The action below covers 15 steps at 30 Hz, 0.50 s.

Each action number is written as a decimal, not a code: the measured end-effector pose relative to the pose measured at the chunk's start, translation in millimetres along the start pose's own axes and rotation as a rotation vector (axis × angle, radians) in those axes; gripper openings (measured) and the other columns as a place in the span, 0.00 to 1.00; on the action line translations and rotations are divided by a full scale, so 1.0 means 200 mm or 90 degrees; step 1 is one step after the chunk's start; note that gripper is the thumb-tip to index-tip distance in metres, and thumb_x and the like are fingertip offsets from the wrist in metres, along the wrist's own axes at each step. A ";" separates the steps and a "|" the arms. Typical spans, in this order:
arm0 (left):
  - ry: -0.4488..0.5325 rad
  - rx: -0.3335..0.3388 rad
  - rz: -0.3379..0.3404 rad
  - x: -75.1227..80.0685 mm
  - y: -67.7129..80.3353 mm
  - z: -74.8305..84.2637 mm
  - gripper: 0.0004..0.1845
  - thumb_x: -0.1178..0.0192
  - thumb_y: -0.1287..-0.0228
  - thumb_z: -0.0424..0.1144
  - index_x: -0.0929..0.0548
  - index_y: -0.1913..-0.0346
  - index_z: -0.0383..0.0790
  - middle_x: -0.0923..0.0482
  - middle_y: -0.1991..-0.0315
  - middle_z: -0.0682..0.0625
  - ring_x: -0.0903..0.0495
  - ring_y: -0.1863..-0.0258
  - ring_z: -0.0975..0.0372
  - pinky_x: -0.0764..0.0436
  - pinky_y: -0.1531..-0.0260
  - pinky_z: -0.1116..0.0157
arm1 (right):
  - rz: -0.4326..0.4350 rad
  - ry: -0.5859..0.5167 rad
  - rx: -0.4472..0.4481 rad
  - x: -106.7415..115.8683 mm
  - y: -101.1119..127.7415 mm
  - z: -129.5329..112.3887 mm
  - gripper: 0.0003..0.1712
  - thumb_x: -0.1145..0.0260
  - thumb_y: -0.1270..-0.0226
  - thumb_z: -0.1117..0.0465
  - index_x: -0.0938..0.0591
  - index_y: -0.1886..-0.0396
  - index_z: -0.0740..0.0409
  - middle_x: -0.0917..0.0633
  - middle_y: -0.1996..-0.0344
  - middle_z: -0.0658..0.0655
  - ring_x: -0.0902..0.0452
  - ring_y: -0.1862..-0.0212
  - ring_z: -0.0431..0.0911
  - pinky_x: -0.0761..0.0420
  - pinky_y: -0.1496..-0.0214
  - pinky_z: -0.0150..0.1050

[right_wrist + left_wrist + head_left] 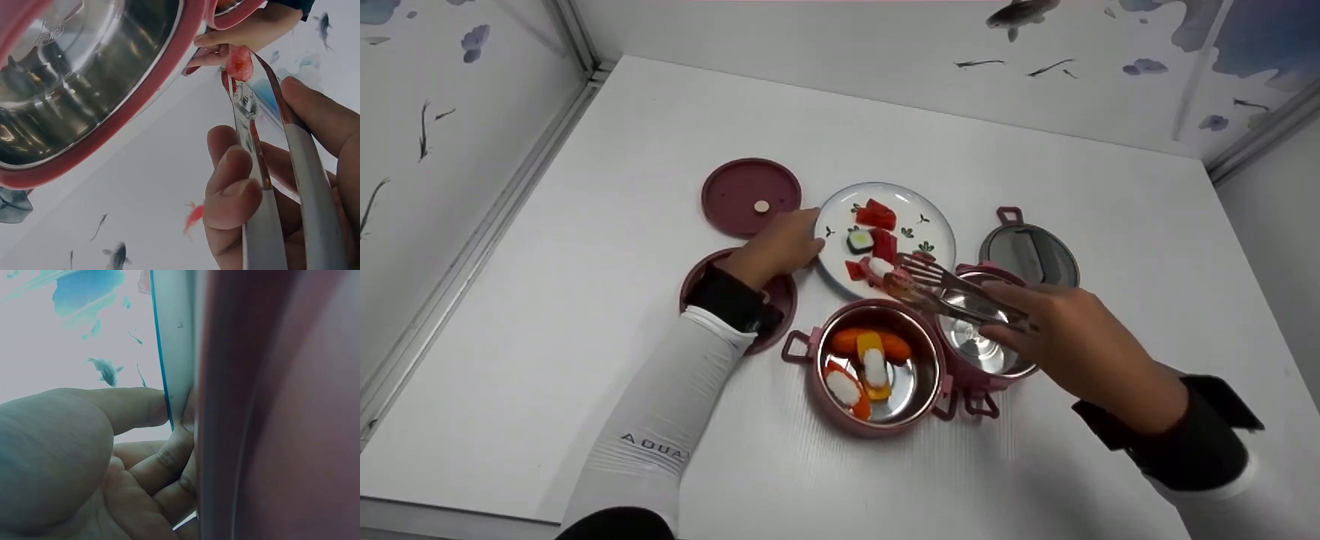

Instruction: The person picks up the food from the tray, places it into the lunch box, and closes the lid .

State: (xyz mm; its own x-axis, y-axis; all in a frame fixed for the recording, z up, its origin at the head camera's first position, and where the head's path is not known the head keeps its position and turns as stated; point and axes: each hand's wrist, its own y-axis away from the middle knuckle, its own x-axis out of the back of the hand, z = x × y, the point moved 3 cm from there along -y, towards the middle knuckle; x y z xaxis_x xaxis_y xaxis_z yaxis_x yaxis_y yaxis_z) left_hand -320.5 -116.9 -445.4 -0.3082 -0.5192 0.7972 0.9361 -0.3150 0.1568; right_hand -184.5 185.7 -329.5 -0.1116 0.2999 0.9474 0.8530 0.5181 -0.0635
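My left hand (784, 244) grips the left rim of a white plate with a leaf pattern (834, 217), thumb and fingers on either side of the edge in the left wrist view. Several toy sushi and red food pieces lie on it, among them a dark-wrapped roll (860, 241). With my right hand (1065, 337) I hold metal serving tongs (952, 285), reaching over the plate's lower right edge. In the right wrist view a red piece (240, 63) shows at the tong tips; whether it is firmly pinched I cannot tell.
Just below the plate stands a pink pot (877, 429) holding several toy foods. Touching it on the right is another pink pot (986, 341) with a bare steel inside. A glass lid (1020, 255) lies behind that one. Two dark red lids (735, 187) lie at left.
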 end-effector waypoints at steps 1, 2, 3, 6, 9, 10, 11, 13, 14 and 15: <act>0.000 0.000 0.001 0.00 0.00 0.00 0.19 0.46 0.28 0.38 0.26 0.36 0.38 0.20 0.47 0.42 0.24 0.46 0.53 0.28 0.39 0.56 | -0.004 -0.002 -0.003 0.00 0.03 -0.01 0.26 0.26 0.39 0.58 0.17 0.40 0.54 0.12 0.65 0.52 0.25 0.71 0.39 0.26 0.73 0.31; 0.001 0.000 0.002 0.00 0.00 0.00 0.19 0.46 0.28 0.38 0.26 0.37 0.38 0.20 0.47 0.42 0.24 0.45 0.52 0.28 0.39 0.56 | -0.006 -0.003 -0.005 -0.01 0.05 -0.01 0.26 0.26 0.39 0.58 0.17 0.40 0.53 0.12 0.66 0.51 0.25 0.71 0.38 0.25 0.73 0.31; 0.003 -0.001 0.002 -0.01 0.00 0.00 0.19 0.46 0.28 0.38 0.26 0.37 0.39 0.20 0.47 0.42 0.24 0.45 0.52 0.28 0.39 0.56 | -0.012 -0.005 -0.008 -0.01 0.08 -0.02 0.26 0.26 0.39 0.58 0.17 0.40 0.53 0.13 0.66 0.50 0.25 0.70 0.38 0.25 0.72 0.31; 0.007 0.000 0.003 -0.01 0.00 0.00 0.19 0.46 0.28 0.38 0.26 0.37 0.39 0.19 0.49 0.41 0.23 0.45 0.52 0.28 0.39 0.56 | -0.028 -0.001 -0.016 -0.04 0.13 -0.03 0.26 0.25 0.40 0.57 0.17 0.40 0.50 0.14 0.68 0.48 0.25 0.69 0.37 0.24 0.70 0.31; 0.003 -0.006 0.005 -0.01 0.00 0.01 0.19 0.46 0.28 0.37 0.25 0.38 0.38 0.19 0.50 0.40 0.23 0.45 0.51 0.28 0.39 0.56 | -0.030 0.015 -0.016 -0.08 0.18 -0.04 0.25 0.24 0.41 0.56 0.16 0.42 0.48 0.14 0.67 0.47 0.23 0.67 0.36 0.22 0.68 0.33; 0.002 -0.008 0.007 0.00 0.00 0.01 0.19 0.46 0.28 0.37 0.25 0.38 0.38 0.19 0.50 0.40 0.23 0.45 0.51 0.28 0.39 0.56 | -0.026 0.025 -0.012 -0.08 0.20 -0.04 0.25 0.24 0.42 0.56 0.16 0.42 0.47 0.14 0.67 0.46 0.22 0.67 0.36 0.22 0.67 0.34; 0.000 -0.011 0.009 0.00 0.00 0.01 0.19 0.46 0.28 0.37 0.25 0.37 0.38 0.19 0.50 0.40 0.23 0.45 0.51 0.28 0.39 0.56 | -0.024 0.033 -0.010 -0.09 0.21 -0.04 0.25 0.24 0.42 0.55 0.15 0.43 0.47 0.14 0.66 0.46 0.21 0.66 0.36 0.21 0.66 0.35; 0.000 -0.011 0.011 0.00 0.01 0.01 0.19 0.47 0.28 0.37 0.25 0.37 0.38 0.19 0.51 0.40 0.23 0.45 0.52 0.28 0.39 0.56 | -0.022 0.043 -0.005 -0.11 0.23 -0.04 0.25 0.23 0.43 0.55 0.15 0.44 0.46 0.14 0.67 0.45 0.21 0.66 0.37 0.21 0.66 0.36; 0.001 -0.008 0.010 0.00 0.01 0.01 0.19 0.47 0.28 0.37 0.25 0.37 0.39 0.19 0.52 0.41 0.23 0.46 0.52 0.28 0.40 0.56 | -0.024 0.044 -0.005 -0.11 0.24 -0.04 0.25 0.23 0.43 0.55 0.15 0.44 0.45 0.14 0.67 0.44 0.21 0.66 0.37 0.21 0.66 0.35; 0.004 -0.005 0.008 0.00 0.01 0.01 0.19 0.47 0.28 0.37 0.25 0.37 0.39 0.19 0.53 0.41 0.22 0.47 0.52 0.27 0.40 0.56 | -0.026 0.046 -0.004 -0.12 0.25 -0.05 0.25 0.23 0.44 0.55 0.15 0.45 0.45 0.15 0.68 0.44 0.21 0.66 0.37 0.21 0.66 0.35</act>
State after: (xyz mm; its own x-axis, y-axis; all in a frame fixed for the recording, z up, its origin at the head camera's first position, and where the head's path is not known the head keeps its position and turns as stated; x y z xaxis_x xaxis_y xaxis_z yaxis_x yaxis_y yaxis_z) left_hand -318.5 -116.4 -444.6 -0.2977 -0.5285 0.7950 0.9386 -0.3142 0.1425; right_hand -134.7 197.0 -351.7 -0.1099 0.2196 0.9694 0.8515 0.5240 -0.0222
